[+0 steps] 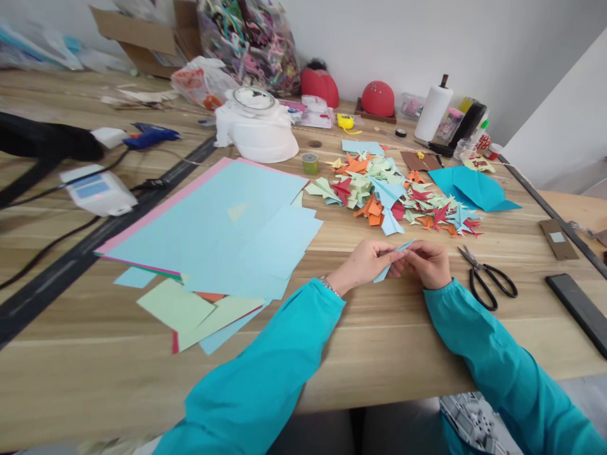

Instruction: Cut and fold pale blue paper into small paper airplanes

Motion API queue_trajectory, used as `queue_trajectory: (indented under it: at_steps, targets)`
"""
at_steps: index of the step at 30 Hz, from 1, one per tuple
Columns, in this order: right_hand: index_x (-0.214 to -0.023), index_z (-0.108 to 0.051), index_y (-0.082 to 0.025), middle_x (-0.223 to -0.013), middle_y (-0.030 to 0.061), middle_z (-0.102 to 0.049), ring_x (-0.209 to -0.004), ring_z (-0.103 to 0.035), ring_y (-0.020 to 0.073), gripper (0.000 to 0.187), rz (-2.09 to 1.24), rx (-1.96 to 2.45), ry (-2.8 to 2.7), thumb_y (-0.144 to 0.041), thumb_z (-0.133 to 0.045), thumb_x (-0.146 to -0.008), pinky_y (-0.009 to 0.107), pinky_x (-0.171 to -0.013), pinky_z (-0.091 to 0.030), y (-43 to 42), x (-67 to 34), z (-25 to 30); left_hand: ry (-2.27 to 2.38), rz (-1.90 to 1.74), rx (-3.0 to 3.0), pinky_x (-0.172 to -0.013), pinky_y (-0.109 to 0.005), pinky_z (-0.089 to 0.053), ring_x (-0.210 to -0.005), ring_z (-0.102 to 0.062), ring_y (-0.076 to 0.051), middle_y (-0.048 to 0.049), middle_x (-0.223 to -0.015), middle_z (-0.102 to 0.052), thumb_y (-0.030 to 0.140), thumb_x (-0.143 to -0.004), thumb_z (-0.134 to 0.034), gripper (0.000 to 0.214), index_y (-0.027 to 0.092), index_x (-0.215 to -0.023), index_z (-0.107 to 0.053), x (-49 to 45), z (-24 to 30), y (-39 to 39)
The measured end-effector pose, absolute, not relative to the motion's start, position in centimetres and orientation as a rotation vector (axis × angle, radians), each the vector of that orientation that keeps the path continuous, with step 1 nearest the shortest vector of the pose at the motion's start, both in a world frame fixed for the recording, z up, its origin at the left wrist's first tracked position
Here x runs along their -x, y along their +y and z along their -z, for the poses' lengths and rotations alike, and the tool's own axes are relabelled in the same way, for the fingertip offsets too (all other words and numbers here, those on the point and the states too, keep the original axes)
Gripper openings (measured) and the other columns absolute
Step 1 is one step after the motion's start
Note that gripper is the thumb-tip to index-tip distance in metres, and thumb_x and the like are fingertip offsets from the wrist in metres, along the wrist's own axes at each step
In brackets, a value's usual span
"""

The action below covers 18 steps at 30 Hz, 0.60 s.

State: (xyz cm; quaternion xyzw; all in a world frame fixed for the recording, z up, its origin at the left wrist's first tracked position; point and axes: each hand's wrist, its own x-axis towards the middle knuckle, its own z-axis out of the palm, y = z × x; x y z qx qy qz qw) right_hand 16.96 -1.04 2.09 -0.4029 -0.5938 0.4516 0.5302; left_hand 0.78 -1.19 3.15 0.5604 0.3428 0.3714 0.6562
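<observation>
Between my two hands is a small piece of folded light blue paper (382,274), held just above the wooden table. My left hand (363,265) pinches it from the left, thumb on top. The fingers of my right hand (430,262) are closed on its upper right end; part of the paper is hidden behind the fingers. Just beyond my hands lies a heap of small folded paper pieces (374,183) in green, orange, red and blue. Black-handled scissors (488,275) rest with their blades apart to the right of my right hand.
Large coloured sheets (203,215) and smaller paper pieces (175,306) cover the left of the table. A phone (578,309) lies at the right edge. Behind stand a white cap (265,136), a paper roll (434,110) and a yellow tape measure (345,121). A blue glue gun (152,136) lies left.
</observation>
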Motion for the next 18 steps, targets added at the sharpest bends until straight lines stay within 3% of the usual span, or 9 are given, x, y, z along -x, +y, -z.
queue_trajectory:
  at_steps: [12, 18]
  targets:
    - [-0.067, -0.065, -0.019, -0.049, -0.0027, -0.056, -0.041, -0.046, 0.0085, 0.019, -1.099, 0.933, -1.423, -0.036, -0.070, -0.074, 0.022, -0.039, -0.037, -1.5, -17.1, -1.9, 0.770, -0.797, -1.345, -0.054, -0.021, -0.047, -0.056, -0.062, -0.012, -0.0047, -0.061, -0.066, 0.050, -0.075, -0.064, 0.040, 0.011, -0.067, -0.066, -0.4, -4.1, -1.3]
    - [-0.087, -0.069, -0.018, -0.054, -0.0018, -0.061, -0.040, -0.048, 0.0085, 0.024, -1.081, 0.952, -1.419, -0.037, -0.071, -0.072, 0.022, -0.038, -0.038, -1.3, -17.1, -2.0, 0.771, -0.770, -1.267, -0.049, -0.020, -0.045, -0.049, -0.059, -0.010, -0.0035, -0.056, -0.064, 0.047, -0.074, -0.067, 0.038, 0.011, -0.065, -0.064, -0.3, -4.4, -1.5]
